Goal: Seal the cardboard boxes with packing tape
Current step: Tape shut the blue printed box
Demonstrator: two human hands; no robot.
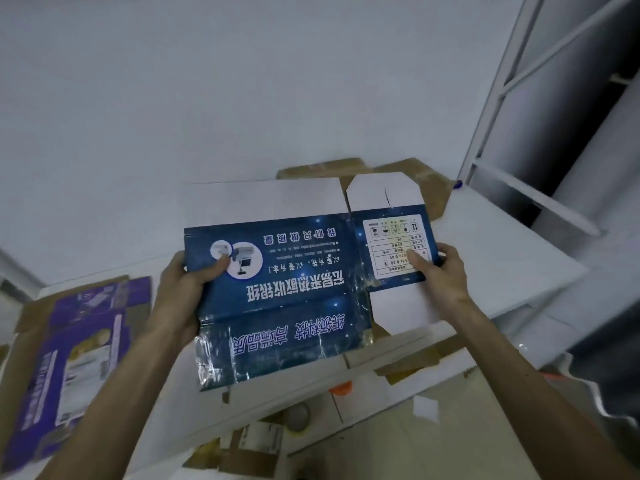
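While a flattened blue cardboard box [287, 289] hangs above a white surface [502, 244], a person holds it by its two side edges. The left hand [187, 285] wraps the left edge with the thumb pressed on the printed face, and the right hand [443, 275] pinches the right edge, thumb on the white label panel. The box is not yet folded into shape, its white end flaps stick out loose at top and bottom, and neither hand holds any tape. A round, blurred object [297, 415] on the floor below may be the tape roll, though that cannot be told for certain. A flattened purple box [79, 348] lies to the left. The likely trouble: crinkled glossy film on the lower panel could keep fresh tape from sticking, and so light a hold could let the limp sheet buckle or slip as it is opened.
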